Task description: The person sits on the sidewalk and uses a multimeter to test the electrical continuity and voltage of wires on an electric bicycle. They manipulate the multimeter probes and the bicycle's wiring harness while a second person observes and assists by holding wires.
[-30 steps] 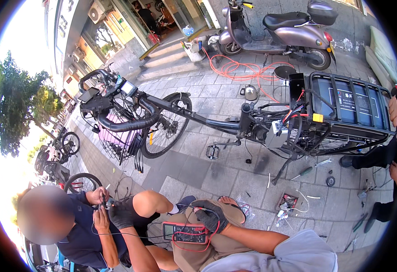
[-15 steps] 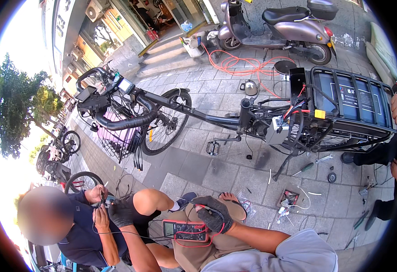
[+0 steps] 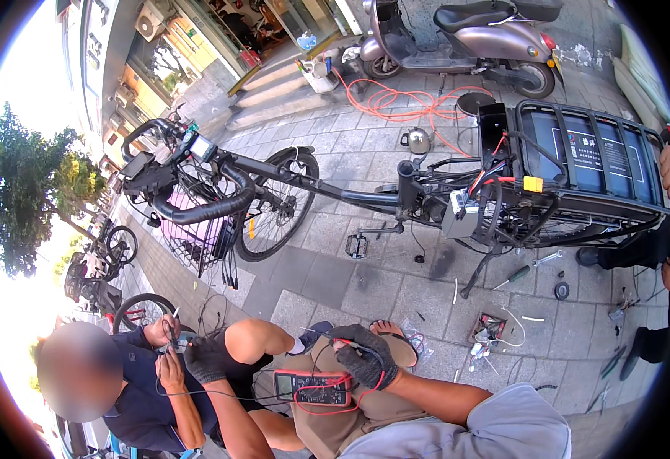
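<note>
The multimeter [image 3: 313, 389] had a red rim around a dark face, with a red lead [image 3: 333, 411] and a black lead [image 3: 252, 399]. The right glove [image 3: 365, 358] was charcoal grey; the left glove [image 3: 206, 361], less clearly seen, looked the same. Trousers [image 3: 319, 432] were tan, the bicycle [image 3: 335, 191] black, the scooter [image 3: 495, 47] dusky mauve, the hose [image 3: 384, 94] orange, the paving [image 3: 419, 294] grey.

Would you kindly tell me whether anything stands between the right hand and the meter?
Nothing solid is visible: the right hand is close by the upper right corner of the meter. Only a thin red wire loops over the meter's front.
</note>
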Action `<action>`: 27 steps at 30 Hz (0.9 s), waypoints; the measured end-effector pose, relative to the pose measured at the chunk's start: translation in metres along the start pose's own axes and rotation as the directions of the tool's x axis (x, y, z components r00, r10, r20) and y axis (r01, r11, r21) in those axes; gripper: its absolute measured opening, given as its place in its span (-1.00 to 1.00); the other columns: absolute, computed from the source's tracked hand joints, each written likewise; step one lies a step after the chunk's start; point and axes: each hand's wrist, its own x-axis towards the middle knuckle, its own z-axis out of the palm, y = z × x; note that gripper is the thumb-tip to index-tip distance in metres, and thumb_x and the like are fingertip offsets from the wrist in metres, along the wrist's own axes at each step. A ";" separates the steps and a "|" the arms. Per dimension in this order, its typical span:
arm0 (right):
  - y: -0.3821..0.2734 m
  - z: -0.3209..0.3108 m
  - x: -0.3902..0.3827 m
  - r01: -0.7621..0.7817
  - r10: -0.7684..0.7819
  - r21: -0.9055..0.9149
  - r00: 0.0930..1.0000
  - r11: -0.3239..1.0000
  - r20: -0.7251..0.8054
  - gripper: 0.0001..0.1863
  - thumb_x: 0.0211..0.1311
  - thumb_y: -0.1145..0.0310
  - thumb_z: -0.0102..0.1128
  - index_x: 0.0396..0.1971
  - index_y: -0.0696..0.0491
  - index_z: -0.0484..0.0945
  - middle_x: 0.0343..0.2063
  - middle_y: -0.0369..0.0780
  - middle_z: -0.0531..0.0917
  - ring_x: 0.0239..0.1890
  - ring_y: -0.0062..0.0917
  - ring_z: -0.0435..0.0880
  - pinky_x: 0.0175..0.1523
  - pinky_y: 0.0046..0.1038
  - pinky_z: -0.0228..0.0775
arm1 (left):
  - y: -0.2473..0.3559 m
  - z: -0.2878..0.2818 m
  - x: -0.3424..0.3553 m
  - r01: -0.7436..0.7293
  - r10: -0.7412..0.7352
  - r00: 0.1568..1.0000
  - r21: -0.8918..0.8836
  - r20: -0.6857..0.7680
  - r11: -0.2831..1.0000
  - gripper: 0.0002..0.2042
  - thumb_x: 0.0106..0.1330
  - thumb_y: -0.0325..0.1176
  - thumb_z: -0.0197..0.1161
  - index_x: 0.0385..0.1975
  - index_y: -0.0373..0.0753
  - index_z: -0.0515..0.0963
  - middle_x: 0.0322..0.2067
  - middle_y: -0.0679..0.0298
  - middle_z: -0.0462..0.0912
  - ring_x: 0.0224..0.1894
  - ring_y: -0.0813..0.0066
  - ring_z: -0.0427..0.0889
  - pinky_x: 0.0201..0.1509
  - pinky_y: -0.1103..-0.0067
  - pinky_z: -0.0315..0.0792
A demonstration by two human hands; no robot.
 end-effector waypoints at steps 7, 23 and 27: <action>-0.013 -0.005 0.006 0.228 -0.227 -0.120 0.974 0.966 0.026 -0.74 0.28 0.53 0.25 -0.04 0.16 0.59 -0.25 -0.17 0.67 -0.23 -0.40 0.65 -0.10 -0.40 0.50 | 0.006 -0.016 0.003 0.007 -0.010 0.991 0.023 0.135 1.000 -0.78 0.34 -0.26 0.16 -0.19 -0.24 0.62 -0.21 0.29 0.71 -0.12 0.43 0.63 0.07 0.43 0.45; -0.015 -0.018 0.005 0.129 -0.129 -0.097 0.992 0.987 0.005 -0.76 0.32 0.45 0.24 -0.04 0.14 0.60 -0.24 -0.17 0.67 -0.21 -0.39 0.65 -0.07 -0.41 0.49 | 0.009 -0.036 0.012 -0.045 0.031 0.997 0.200 0.073 0.979 -0.79 0.32 -0.23 0.19 -0.22 -0.17 0.68 -0.18 0.35 0.75 -0.08 0.39 0.67 0.08 0.36 0.50; -0.021 -0.023 0.009 0.121 -0.123 -0.138 0.992 0.983 -0.006 -0.76 0.31 0.45 0.24 -0.05 0.13 0.61 -0.25 -0.20 0.68 -0.22 -0.45 0.65 -0.08 -0.41 0.49 | 0.001 -0.019 0.005 0.043 -0.038 0.991 -0.035 0.128 0.998 -0.80 0.31 -0.24 0.18 -0.23 -0.17 0.68 -0.19 0.34 0.75 -0.08 0.39 0.67 0.09 0.34 0.50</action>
